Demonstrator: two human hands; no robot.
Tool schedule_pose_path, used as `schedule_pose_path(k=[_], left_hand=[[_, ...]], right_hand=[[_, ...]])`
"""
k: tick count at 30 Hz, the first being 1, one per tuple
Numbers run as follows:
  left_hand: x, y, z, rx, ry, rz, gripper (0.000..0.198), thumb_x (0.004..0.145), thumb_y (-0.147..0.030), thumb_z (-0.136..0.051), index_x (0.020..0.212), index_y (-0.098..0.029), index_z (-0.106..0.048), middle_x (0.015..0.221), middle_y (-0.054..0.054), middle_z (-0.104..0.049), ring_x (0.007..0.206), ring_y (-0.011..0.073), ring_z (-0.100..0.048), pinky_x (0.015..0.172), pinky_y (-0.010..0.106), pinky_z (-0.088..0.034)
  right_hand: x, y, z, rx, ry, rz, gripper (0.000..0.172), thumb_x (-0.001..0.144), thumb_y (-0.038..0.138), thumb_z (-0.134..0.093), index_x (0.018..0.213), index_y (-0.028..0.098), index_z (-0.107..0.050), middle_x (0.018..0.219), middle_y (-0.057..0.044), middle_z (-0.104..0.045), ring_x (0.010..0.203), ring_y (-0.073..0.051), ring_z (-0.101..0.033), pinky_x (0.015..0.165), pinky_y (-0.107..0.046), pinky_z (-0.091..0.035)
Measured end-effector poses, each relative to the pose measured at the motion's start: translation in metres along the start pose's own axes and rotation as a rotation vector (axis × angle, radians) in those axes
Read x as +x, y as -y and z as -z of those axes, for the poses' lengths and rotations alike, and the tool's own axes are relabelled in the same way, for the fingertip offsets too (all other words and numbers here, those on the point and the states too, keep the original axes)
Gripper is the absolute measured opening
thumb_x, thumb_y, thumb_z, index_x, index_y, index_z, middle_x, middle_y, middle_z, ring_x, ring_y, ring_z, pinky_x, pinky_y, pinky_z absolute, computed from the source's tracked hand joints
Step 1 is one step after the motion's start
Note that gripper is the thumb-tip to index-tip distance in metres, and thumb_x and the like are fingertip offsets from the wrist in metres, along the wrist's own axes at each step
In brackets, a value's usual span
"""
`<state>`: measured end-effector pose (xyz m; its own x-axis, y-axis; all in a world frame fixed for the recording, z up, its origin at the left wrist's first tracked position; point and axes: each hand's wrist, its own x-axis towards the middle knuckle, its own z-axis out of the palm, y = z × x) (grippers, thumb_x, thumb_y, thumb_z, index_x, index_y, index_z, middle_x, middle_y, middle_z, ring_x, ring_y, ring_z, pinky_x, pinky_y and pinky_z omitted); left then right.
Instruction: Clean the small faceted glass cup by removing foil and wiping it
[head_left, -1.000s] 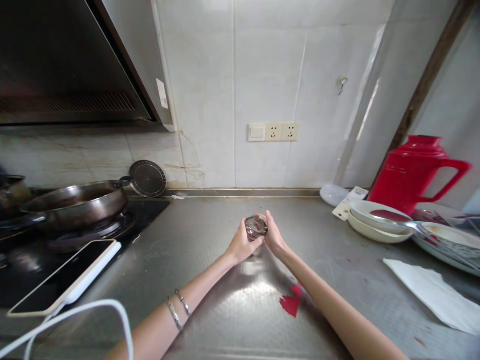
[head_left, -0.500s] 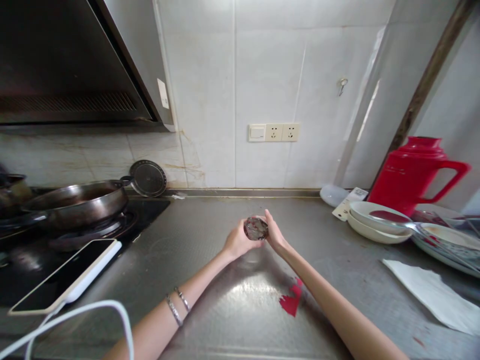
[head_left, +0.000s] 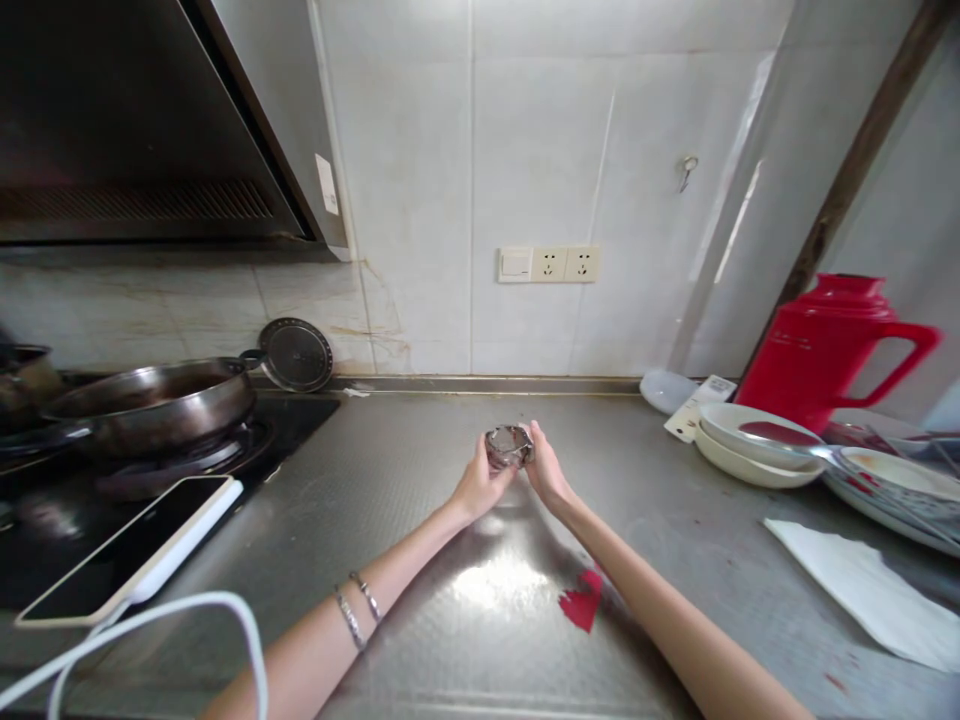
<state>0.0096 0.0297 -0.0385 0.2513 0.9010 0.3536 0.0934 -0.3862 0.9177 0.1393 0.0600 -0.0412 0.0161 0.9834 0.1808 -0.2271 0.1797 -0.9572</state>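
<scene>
The left hand (head_left: 478, 487) is clasping the glassy cup (head_left: 507, 444); the right hand (head_left: 550, 474) is gripping its right side (long axis unclear).

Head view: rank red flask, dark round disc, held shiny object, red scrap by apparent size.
1. Red flask
2. Dark round disc
3. Held shiny object and red scrap: too alike to rank, the object being partly hidden.
</scene>
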Motion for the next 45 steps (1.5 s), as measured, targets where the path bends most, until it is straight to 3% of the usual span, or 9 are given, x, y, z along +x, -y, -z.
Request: schedule_pose_path(k=[3,7,14,20,26,30,36,39,45], left_hand=[[0.0,0.0,0.001,-0.025,0.041,-0.01,0.06,0.075,-0.031,-0.07,0.125,-0.017,-0.041,0.117,0.014,-0.065,0.104,0.0228,-0.064,0.093,0.036,-0.049],[-0.001,0.003,0.002,-0.002,0.041,0.032,0.085,0.056,-0.03,-0.084,0.13,-0.016,-0.043,0.11,0.012,-0.068,0.098,0.0255,-0.066,0.089,0.038,-0.051],[-0.005,-0.009,0.003,0.189,-0.044,-0.085,0.073,0.056,-0.037,-0.083,0.12,-0.017,-0.054,0.107,0.008,-0.07,0.096,0.0233,-0.065,0.087,0.035,-0.051],[-0.004,-0.011,0.001,0.279,-0.177,-0.055,0.067,0.053,-0.037,-0.084,0.11,-0.016,-0.055,0.101,0.009,-0.07,0.092,0.0231,-0.067,0.081,0.034,-0.052],[-0.005,-0.003,0.0,0.321,-0.347,-0.007,0.068,0.055,-0.037,-0.083,0.107,-0.016,-0.044,0.103,0.012,-0.066,0.092,0.0246,-0.065,0.077,0.036,-0.052],[-0.006,-0.002,-0.002,0.267,-0.302,-0.03,0.068,0.058,-0.031,-0.08,0.111,-0.016,-0.039,0.107,0.013,-0.063,0.096,0.0251,-0.064,0.08,0.039,-0.051],[-0.006,0.003,-0.006,0.152,-0.133,-0.055,0.087,0.065,-0.024,-0.075,0.136,-0.013,-0.026,0.129,0.02,-0.053,0.119,0.0297,-0.053,0.102,0.047,-0.04],[-0.004,0.006,-0.006,0.142,-0.062,-0.075,0.08,0.068,-0.027,-0.074,0.136,-0.015,-0.033,0.13,0.018,-0.053,0.12,0.03,-0.052,0.103,0.048,-0.039],[-0.003,-0.003,-0.004,0.189,-0.055,-0.049,0.087,0.046,-0.026,-0.088,0.123,-0.016,-0.049,0.118,0.014,-0.062,0.111,0.0286,-0.057,0.099,0.045,-0.042]], right_hand=[[0.004,0.007,0.009,0.039,-0.047,-0.008,0.067,0.075,0.074,-0.042,0.1,0.018,-0.069,0.085,-0.005,-0.074,0.09,-0.025,-0.066,0.082,-0.034,-0.05],[0.0,0.015,0.01,-0.006,0.009,-0.034,0.066,0.076,0.073,-0.044,0.09,0.016,-0.073,0.083,-0.009,-0.075,0.087,-0.026,-0.068,0.085,-0.037,-0.049],[-0.005,0.018,0.002,-0.042,-0.012,-0.05,0.066,0.074,0.073,-0.044,0.081,0.015,-0.075,0.072,-0.009,-0.074,0.079,-0.026,-0.068,0.078,-0.037,-0.051],[-0.008,0.008,0.001,-0.186,-0.089,0.033,0.065,0.079,0.07,-0.04,0.08,0.015,-0.074,0.068,-0.005,-0.072,0.074,-0.024,-0.065,0.07,-0.032,-0.047],[-0.022,0.004,-0.016,-0.216,-0.128,0.14,0.054,0.082,0.063,-0.042,0.09,0.018,-0.071,0.091,-0.005,-0.072,0.089,-0.023,-0.061,0.079,-0.03,-0.044],[-0.023,-0.002,-0.02,-0.161,-0.166,0.141,0.049,0.082,0.061,-0.045,0.093,0.019,-0.069,0.101,-0.005,-0.071,0.097,-0.023,-0.06,0.087,-0.031,-0.043],[-0.007,-0.005,-0.004,-0.051,-0.101,0.069,0.056,0.08,0.065,-0.042,0.092,0.018,-0.072,0.087,-0.005,-0.074,0.086,-0.023,-0.065,0.081,-0.032,-0.048],[0.0,-0.003,0.005,-0.003,-0.098,0.015,0.062,0.078,0.069,-0.041,0.09,0.018,-0.074,0.08,-0.006,-0.074,0.084,-0.025,-0.067,0.078,-0.034,-0.05],[0.004,0.0,0.009,-0.054,-0.002,-0.013,0.067,0.074,0.074,-0.042,0.079,0.017,-0.076,0.076,-0.009,-0.074,0.083,-0.026,-0.068,0.083,-0.037,-0.049]])
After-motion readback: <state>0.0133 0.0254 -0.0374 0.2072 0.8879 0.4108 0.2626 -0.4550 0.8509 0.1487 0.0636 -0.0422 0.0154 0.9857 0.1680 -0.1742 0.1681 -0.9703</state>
